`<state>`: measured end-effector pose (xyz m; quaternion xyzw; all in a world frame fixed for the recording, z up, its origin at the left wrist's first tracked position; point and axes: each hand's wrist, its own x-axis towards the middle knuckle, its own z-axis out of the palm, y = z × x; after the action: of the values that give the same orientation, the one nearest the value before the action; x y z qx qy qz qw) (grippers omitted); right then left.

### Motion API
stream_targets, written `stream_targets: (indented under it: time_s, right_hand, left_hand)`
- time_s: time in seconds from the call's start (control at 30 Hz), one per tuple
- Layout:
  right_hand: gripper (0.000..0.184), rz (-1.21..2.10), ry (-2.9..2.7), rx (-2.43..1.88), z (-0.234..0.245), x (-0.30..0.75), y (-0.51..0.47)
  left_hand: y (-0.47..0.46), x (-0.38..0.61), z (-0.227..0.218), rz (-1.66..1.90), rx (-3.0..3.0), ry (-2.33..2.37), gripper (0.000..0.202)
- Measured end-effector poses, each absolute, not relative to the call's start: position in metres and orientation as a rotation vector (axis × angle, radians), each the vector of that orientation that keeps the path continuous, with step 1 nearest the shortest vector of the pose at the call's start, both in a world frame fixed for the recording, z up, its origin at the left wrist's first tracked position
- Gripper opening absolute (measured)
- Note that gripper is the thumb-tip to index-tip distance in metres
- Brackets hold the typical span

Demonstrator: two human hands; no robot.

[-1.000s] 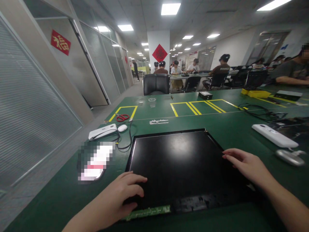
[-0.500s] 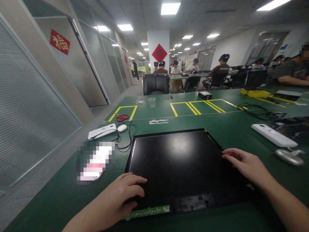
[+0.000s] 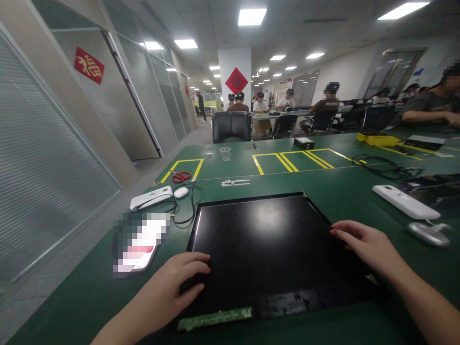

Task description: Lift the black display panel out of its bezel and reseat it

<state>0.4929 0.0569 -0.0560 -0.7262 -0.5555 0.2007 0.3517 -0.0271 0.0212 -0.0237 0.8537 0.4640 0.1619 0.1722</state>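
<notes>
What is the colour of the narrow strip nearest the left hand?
The narrow strip is green; it shows in the head view.

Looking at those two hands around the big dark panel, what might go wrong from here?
Smudges: the left hand has its fingertips over the glossy panel, and could mark it.

Knocks: a green circuit board lies exposed along the near edge, close to that hand, and might get bumped.

Snags: a black cable loops beside the far left corner and could catch if the panel were shifted.
</notes>
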Motion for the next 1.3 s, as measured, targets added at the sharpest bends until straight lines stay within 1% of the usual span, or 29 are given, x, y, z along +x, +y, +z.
stream_targets:
  time_s: [0.1, 0.17, 0.27, 0.37, 0.47, 0.67, 1.0, 1.3]
  right_hand:
    - [0.04, 0.45, -1.414, -1.879, -0.054, 0.493, 0.056]
    - [0.038, 0.365, -1.421, -1.859, -0.053, 0.492, 0.056]
    - [0.037, 0.303, -1.477, -1.834, -0.052, 0.493, 0.058]
    - [0.039, 0.321, -1.558, -1.893, -0.057, 0.496, 0.061]
    - [0.039, 0.346, -1.624, -1.925, -0.063, 0.5, 0.063]
    - [0.043, 0.396, -1.703, -1.94, -0.069, 0.505, 0.064]
    - [0.048, 0.352, -1.817, -1.988, -0.071, 0.51, 0.066]
    - [0.052, 0.335, -1.86, -2.085, -0.066, 0.505, 0.066]
  left_hand:
    - [0.03, -0.035, -0.032, 0.577, 2.454, 1.538, 0.032]
    - [0.034, -0.038, -0.032, 0.577, 2.471, 1.685, 0.036]
    - [0.035, -0.036, -0.027, 0.481, 2.455, 1.828, 0.04]
    - [0.034, -0.032, -0.023, 0.332, 2.432, 1.89, 0.043]
    - [0.032, -0.03, -0.022, 0.211, 2.437, 1.907, 0.047]
    - [0.03, -0.025, -0.024, 0.186, 2.404, 1.9, 0.051]
    - [0.03, -0.01, -0.013, -0.161, 2.337, 1.949, 0.062]
    - [0.037, -0.017, -0.024, -0.05, 2.338, 1.882, 0.063]
